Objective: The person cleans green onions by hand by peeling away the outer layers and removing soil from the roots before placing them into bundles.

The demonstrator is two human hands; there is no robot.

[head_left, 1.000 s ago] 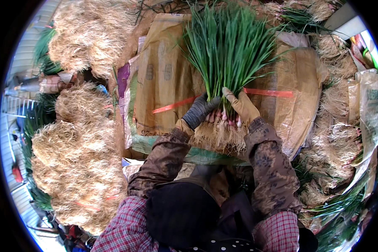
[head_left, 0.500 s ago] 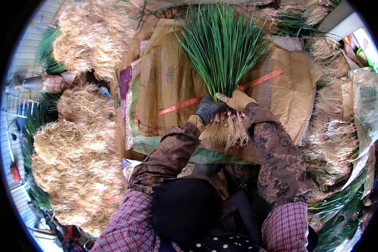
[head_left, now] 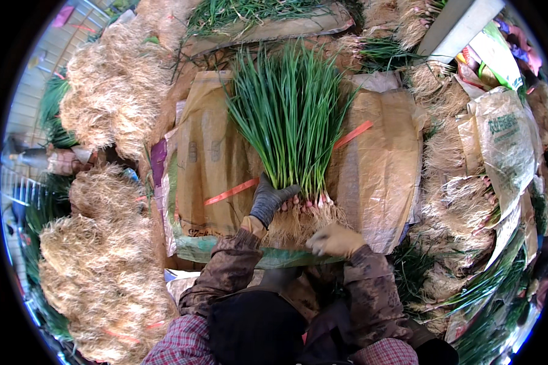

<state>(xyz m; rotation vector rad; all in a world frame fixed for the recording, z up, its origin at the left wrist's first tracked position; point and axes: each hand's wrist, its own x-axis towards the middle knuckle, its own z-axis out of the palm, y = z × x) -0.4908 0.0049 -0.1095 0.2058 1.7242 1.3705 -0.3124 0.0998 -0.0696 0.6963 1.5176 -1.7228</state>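
Note:
A wide bunch of spring onions (head_left: 292, 121) lies fanned out, green leaves pointing away from me, small pinkish bulbs and pale roots (head_left: 292, 226) toward me. My left hand (head_left: 273, 199), in a dark grey glove, grips the left side of the bunch just above the bulbs, its thumb across the stalks. Close to the right-hand roots is my right hand (head_left: 336, 241), in a tan glove, off the stalks with fingers curled closed; anything inside them is hidden. Under the bunch a red strip (head_left: 232, 191) runs across a brown woven sack (head_left: 377, 164).
Large heaps of onion bunches with straw-coloured roots (head_left: 97, 274) fill the left side. More rooted bunches (head_left: 450, 213) line the right, beside a pale plastic sack (head_left: 506, 137). Loose green leaves (head_left: 256, 15) lie at the back. A grey post (head_left: 460, 27) stands at back right.
My right hand has let go of the stalks and moved back toward me, beside the roots. The left hand keeps its grip. The stalks have spread wider at the base, and the view has shifted.

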